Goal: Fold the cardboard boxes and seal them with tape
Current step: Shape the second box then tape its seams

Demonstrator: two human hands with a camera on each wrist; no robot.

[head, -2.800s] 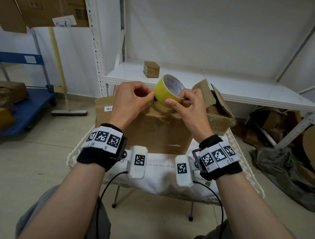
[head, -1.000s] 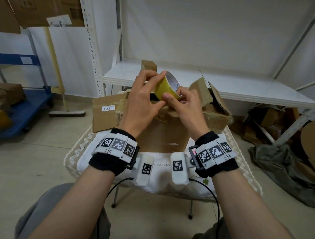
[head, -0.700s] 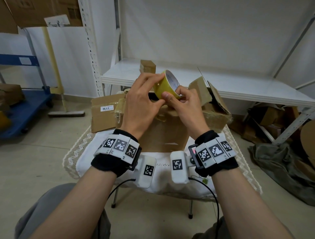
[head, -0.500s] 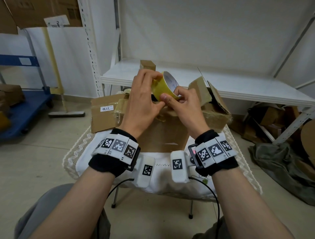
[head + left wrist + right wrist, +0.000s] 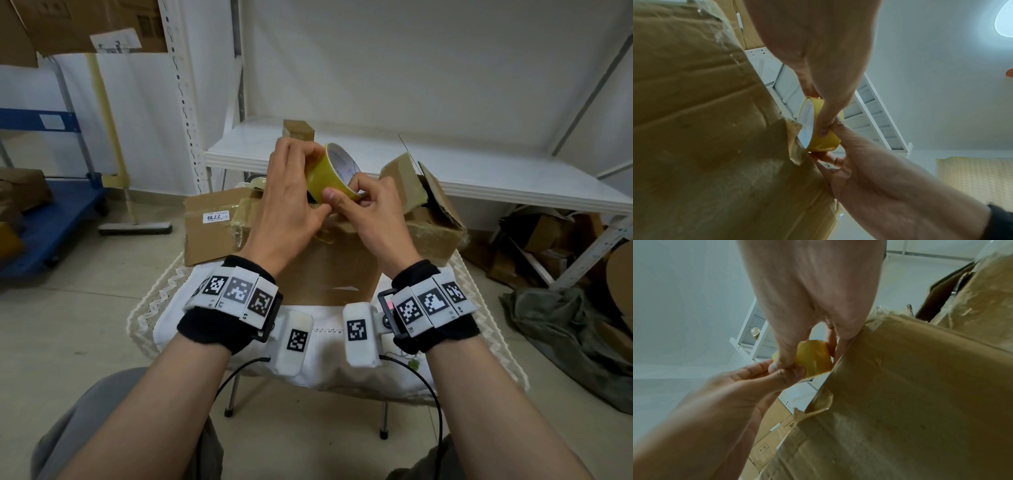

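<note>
Both hands hold a yellow roll of tape [image 5: 330, 176] [image 5: 819, 129] [image 5: 815, 361] above a brown cardboard box [image 5: 329, 270] on the cloth-covered table [image 5: 219, 342]. My left hand [image 5: 291, 198] curls over the roll's left side, its thumb on the yellow band. My right hand [image 5: 363, 205] pinches the roll from the right, thumb on the outer band and fingers behind the rim. The two thumbs meet on the tape. A second box [image 5: 431, 219] with a raised flap stands at the right, and another [image 5: 212, 226] with a white label lies at the left.
A white shelf [image 5: 479, 171] runs behind the table with a small box [image 5: 298, 128] on it. A blue cart [image 5: 44, 219] stands at the left. Scrap cardboard and a dark cloth [image 5: 568, 329] lie on the floor at the right.
My left hand has shifted up and over the roll, fingers wrapping its top and thumb sliding along the band toward my right thumb. The roll stays in place above the box.
</note>
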